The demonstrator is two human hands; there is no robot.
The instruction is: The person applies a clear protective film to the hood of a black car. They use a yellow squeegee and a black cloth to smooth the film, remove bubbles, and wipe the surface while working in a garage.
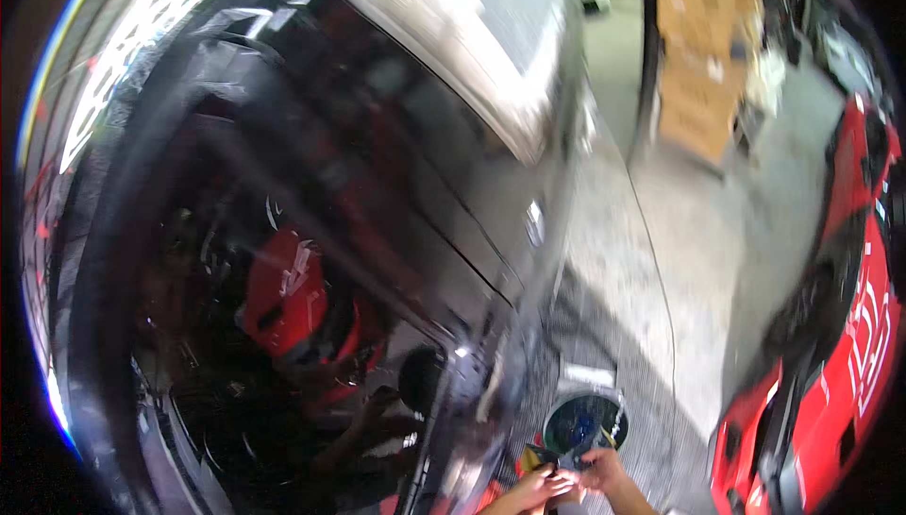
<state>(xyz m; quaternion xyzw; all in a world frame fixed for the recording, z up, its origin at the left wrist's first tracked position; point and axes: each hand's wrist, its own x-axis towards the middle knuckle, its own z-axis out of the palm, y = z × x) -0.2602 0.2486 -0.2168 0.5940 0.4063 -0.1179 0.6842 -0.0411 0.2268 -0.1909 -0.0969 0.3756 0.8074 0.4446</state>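
Observation:
At the lower edge, my left hand (540,489) and my right hand (604,471) come close together, both closed on a limp dark grey piece with yellow edges (572,459) that looks like a cloth. Just beyond them stands a dark round bucket (612,408) with dark bluish contents, and the cloth overlaps its near rim. Motion blur and the hands' small size hide how the fingers lie.
A glossy black car (425,222) fills the left and middle, its dark glass reflecting red shapes. On its far panel lies a pale flat sheet (472,52). A red car (849,373) stands at right. Cardboard (698,62) rises beyond a thin cable (651,241) on the floor.

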